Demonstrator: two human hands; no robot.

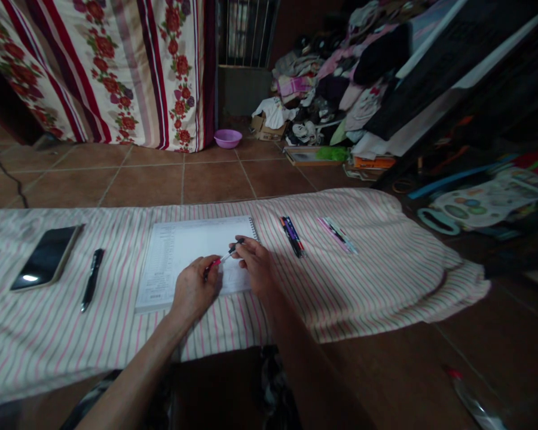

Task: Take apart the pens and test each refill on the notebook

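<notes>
Over a spiral notebook (192, 239) with printed pages, both hands meet at a slim pen (226, 256) with a dark end, a pale middle and a red part. My left hand (195, 283) is closed around its red, lower end. The dark upper end is pinched in the fingers of my right hand (253, 260). Whether the pen is in one piece or pulled apart cannot be made out. Right of the notebook lie several pens (292, 237) side by side, and beyond them a group of pink and pale pens (338, 235).
A black pen (92, 280) and a smartphone (47, 258) lie at the left on the striped cloth (363, 286). Behind, on the tiled floor, stand a purple basin (228, 138) and a heap of clothes (336, 89). A floral curtain (138, 71) hangs at the back.
</notes>
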